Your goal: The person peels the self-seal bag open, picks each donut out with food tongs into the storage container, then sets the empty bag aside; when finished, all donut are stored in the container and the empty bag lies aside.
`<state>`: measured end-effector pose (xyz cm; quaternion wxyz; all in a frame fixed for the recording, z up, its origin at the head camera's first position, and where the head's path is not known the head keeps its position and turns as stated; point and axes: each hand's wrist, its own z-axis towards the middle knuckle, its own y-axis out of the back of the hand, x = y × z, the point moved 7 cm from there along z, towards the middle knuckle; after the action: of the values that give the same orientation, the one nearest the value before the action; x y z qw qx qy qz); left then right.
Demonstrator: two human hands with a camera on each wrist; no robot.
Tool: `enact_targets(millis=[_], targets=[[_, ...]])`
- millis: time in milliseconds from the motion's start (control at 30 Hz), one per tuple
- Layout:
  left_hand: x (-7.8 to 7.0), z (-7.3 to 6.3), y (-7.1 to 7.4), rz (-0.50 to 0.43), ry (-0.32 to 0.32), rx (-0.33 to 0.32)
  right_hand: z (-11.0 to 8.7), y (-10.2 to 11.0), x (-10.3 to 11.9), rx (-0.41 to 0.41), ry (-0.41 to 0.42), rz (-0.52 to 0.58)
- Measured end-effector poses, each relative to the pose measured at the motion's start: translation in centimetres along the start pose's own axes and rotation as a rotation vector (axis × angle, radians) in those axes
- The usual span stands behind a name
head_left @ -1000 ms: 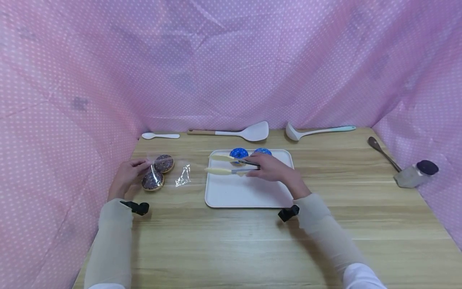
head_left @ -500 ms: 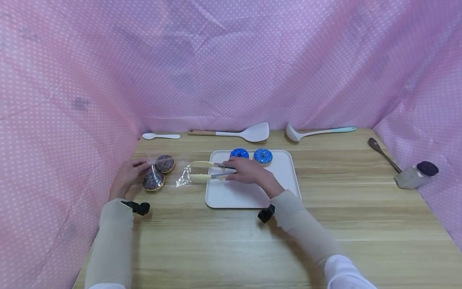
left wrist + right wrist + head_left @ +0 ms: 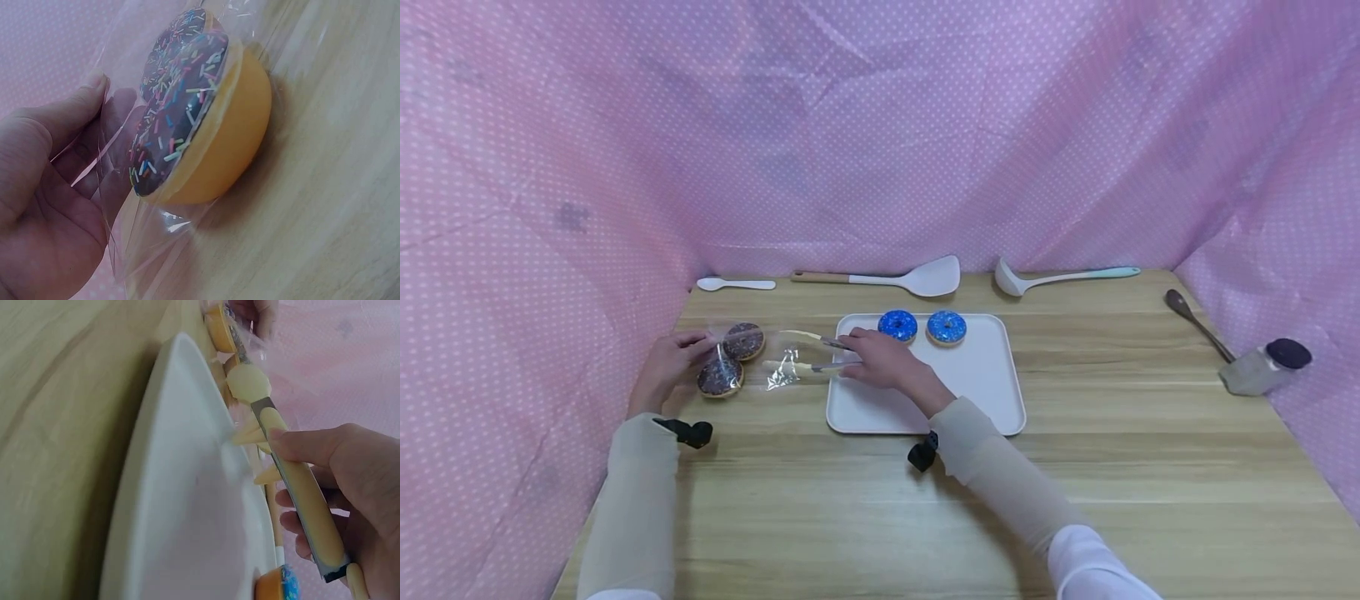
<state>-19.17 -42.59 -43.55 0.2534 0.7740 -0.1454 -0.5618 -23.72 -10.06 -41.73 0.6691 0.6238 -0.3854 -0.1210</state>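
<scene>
At the left of the head view, my left hand (image 3: 662, 367) pinches the edge of a clear plastic bag (image 3: 784, 371) between thumb and fingers. Two chocolate doughnuts, a far one (image 3: 744, 341) and a near one (image 3: 721, 377), show through the film; coloured sprinkles cover the glaze of the nearer doughnut (image 3: 181, 119) in the left wrist view. My right hand (image 3: 883, 360), over the tray's left part, grips a pair of tongs (image 3: 306, 506) by the handles. The tongs' cream tips are spread apart, pointing left, and overlap the bag's right end in the head view.
On the white tray (image 3: 940, 408) sit two blue-glazed doughnuts, a left one (image 3: 898, 325) and a right one (image 3: 946, 328). Along the back lie a white spoon (image 3: 737, 284), a spatula (image 3: 932, 277) and a ladle (image 3: 1015, 282). A brown spoon (image 3: 1198, 323) and a dark-lidded jar (image 3: 1255, 372) stand right.
My right hand has moved left with the tongs, from above the tray's middle until their tips overlap the bag. Both blue doughnuts are now uncovered. My left hand stays with the bag.
</scene>
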Motion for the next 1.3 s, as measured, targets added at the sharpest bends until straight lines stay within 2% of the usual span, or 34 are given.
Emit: enact_targets(millis=[267,500,800,1000,1300], targets=[[-0.1,0.2,-0.1,0.023,0.011,0.013,0.7,0.1,1.2,-0.002,-0.051,-0.004],[0.0,0.4,0.0,0.115,-0.006,-0.008,1.6,0.1,2.2,-0.005,-0.112,-0.033],[-0.1,0.6,0.0,0.108,-0.017,-0.002,2.0,0.0,3.1,-0.017,-0.148,-0.025],[-0.2,0.4,-0.1,0.069,-0.021,0.012,2.0,-0.1,3.6,-0.016,-0.162,-0.031],[-0.3,0.5,0.0,0.114,-0.002,0.015,1.9,0.1,3.8,-0.043,-0.166,-0.063]])
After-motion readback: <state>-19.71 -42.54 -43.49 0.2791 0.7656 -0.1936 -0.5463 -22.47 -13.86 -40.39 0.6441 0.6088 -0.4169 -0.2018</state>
